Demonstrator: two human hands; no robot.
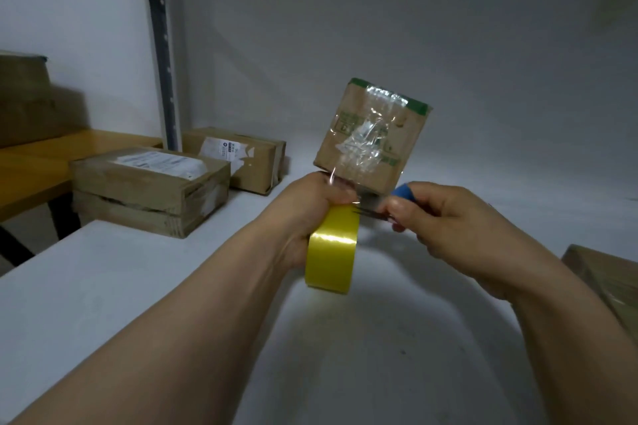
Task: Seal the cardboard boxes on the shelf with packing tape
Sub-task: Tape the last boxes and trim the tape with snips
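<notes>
A small cardboard box (374, 134) with green edging and wrinkled clear tape over its face is held up above the white shelf (103, 286). My left hand (310, 214) grips the yellow tape roll (333, 248) and the box's lower corner together. A short strip of tape runs from the roll up to the box. My right hand (445, 221) pinches a blue-handled cutter (402, 191), its thin blade at that strip between box and roll.
Two flat cardboard boxes (148, 190) are stacked at the left of the shelf, and another box (241, 157) lies behind them. A further box (607, 279) sits at the right edge. A grey upright post (162, 45) and a wooden table (41, 162) stand at the left.
</notes>
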